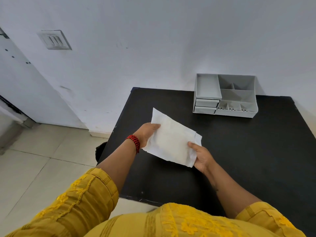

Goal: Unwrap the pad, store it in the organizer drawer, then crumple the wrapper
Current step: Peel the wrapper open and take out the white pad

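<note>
A white pad in its white wrapper [172,139] is held flat above the black table [256,151], spread between both hands. My left hand [147,134] grips its left edge, with a red thread band on the wrist. My right hand [201,158] pinches its lower right corner, thumb on top. A grey plastic organizer [225,96] stands at the table's far side against the wall. Its two small drawers [206,106] at the front left are shut.
The organizer has several open compartments on top. A white wall rises behind the table, with a switch plate [54,40] at upper left. Tiled floor [34,159] lies left of the table, and a dark object [100,149] sits beside the table's left edge.
</note>
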